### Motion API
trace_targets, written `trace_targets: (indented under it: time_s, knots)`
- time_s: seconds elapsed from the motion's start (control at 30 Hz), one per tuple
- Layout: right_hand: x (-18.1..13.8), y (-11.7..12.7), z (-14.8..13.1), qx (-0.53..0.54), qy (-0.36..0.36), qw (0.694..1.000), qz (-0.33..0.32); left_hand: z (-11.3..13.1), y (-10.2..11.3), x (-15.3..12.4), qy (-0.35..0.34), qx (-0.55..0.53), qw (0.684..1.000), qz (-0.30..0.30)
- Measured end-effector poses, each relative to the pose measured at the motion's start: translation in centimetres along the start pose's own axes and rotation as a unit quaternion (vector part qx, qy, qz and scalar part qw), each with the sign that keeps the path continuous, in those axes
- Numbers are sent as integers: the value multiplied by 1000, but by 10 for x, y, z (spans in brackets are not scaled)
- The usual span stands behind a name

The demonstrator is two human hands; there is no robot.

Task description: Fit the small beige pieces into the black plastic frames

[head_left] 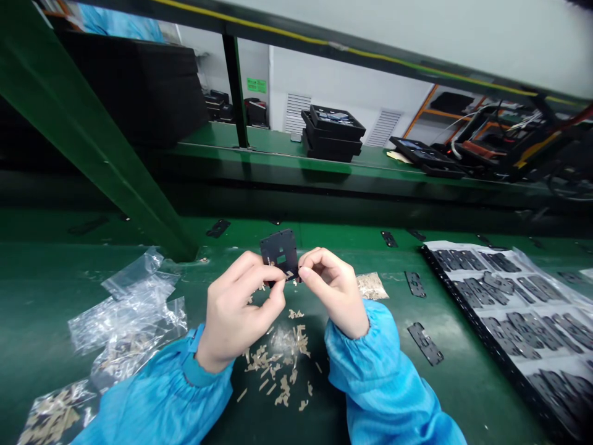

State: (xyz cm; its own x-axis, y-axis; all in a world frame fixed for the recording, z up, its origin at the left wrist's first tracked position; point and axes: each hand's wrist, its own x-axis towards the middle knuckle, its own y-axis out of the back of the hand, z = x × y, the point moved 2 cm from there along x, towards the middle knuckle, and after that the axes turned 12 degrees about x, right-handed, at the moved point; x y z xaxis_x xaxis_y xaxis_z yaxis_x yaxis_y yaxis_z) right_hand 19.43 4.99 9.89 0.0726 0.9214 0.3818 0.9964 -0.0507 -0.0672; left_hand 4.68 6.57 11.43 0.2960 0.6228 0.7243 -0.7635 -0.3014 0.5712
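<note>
Between my hands a thin black plastic plate [279, 245] with small cutouts stands tilted above the bench. My left hand [245, 306] is closed, with thumb and forefinger pinched at the plate's lower left edge. At the lower right corner, my right hand [334, 287] is closed with its fingertips together against the plate; any small piece between them is too small to make out. Under my hands lie many small tan cut pieces [285, 358], loosely scattered on the green bench [370, 383].
Clear plastic bags [134, 309] lie at the left, and a bag of tan pieces [55, 411] at the lower left. A small bag [372, 286] sits behind my right hand. Loose black plates [425, 343] lie beside a filled tray [477, 346]. A green post [106, 148] slants at the left.
</note>
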Motion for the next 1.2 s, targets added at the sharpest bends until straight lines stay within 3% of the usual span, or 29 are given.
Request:
trace_targets:
  time_s: [0.83, 1.2]
  knots:
    - [-2, -1, 0, -17, 6, 1000, 18, -8, 0, 0, 42, -97, 993, -43]
    - [-7, -7, -11, -17, 19, 1000, 15, -22, -12, -2, 74, -275, 957, -49]
